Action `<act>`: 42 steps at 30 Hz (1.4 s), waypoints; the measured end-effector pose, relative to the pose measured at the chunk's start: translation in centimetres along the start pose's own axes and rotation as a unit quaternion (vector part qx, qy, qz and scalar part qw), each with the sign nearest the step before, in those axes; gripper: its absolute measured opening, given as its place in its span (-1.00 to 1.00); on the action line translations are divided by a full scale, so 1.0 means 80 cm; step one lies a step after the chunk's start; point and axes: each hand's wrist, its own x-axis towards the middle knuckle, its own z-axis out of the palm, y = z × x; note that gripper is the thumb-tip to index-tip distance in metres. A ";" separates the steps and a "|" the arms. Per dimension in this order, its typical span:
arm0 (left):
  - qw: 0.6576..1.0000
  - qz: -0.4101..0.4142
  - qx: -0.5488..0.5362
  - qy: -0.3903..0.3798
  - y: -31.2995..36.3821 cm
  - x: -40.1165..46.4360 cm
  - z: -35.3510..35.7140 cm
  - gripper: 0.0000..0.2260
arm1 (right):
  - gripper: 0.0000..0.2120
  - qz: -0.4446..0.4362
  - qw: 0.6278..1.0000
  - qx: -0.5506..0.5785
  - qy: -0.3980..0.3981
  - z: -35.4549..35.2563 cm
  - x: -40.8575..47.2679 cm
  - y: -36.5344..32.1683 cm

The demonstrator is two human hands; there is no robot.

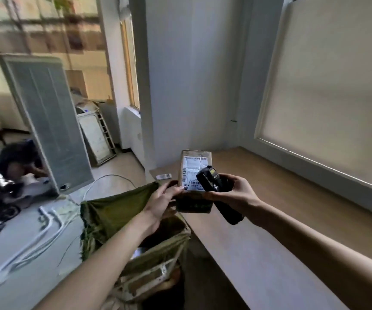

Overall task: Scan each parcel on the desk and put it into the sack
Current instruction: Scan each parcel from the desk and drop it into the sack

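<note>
Nearest the camera, two bare forearms reached forward from the bottom edge, and under the left one hung the sack (113, 211), olive green, its mouth gaping open just off the near left edge of the desk (258, 220). Something pale showed deep inside it, too dim to name.

The left hand (160, 202) held the parcel (195, 175) by its lower left corner, fingers curled against the cardboard and thumb on the front face. The parcel was a brown box, held upright with its long axis running up and down, the white label with its barcode turned toward the camera. It sat above the desk's left corner, directly beyond and slightly right of the sack's mouth.

To the right, the right hand (236, 193) was wrapped round a black handheld scanner (212, 182), whose head lay over the label's lower right part, right at the barcode. Whether it touched the label could not be told.

The scan looked to be the step in hand. After that the left hand was the one placed to act: the sack's opening lay below and near-left of the parcel, so a short drop toward the camera would do it.

Farther left on the desk's far corner lay a small white remote (163, 176).
</note>
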 end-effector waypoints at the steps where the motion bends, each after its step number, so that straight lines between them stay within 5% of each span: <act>1: 1.000 -0.001 0.000 0.021 -0.002 0.003 -0.035 -0.25 | -0.53 -0.004 1.000 -0.001 -0.017 0.032 0.018 -0.006; 5: 0.996 0.003 0.003 0.089 -0.011 0.011 -0.154 -0.20 | -0.54 -0.019 0.996 0.005 -0.082 0.148 0.078 -0.020; 8: 0.992 -0.021 0.010 0.128 -0.027 0.021 -0.221 -0.06 | -0.32 -0.015 0.992 0.007 -0.129 0.220 0.118 -0.019; 11: 0.987 -0.046 -0.004 0.153 -0.055 0.040 -0.271 -0.17 | -0.11 -0.006 0.985 0.001 -0.171 0.283 0.152 -0.006; 22: 0.960 -0.160 0.002 0.230 -0.212 0.169 -0.369 -0.50 | -0.22 0.057 0.961 -0.055 -0.266 0.459 0.288 0.143; 29: 0.929 -0.258 0.065 0.257 -0.308 0.232 -0.410 -0.48 | -0.19 0.119 0.935 -0.082 -0.324 0.549 0.342 0.250; 34: 0.905 -0.280 0.157 0.278 -0.328 0.250 -0.430 -0.49 | -0.14 0.122 0.906 -0.167 -0.369 0.588 0.358 0.278; 42: 0.919 -0.234 0.199 0.247 -0.298 0.272 -0.459 -0.65 | -0.27 0.125 0.901 -0.241 -0.338 0.579 0.397 0.267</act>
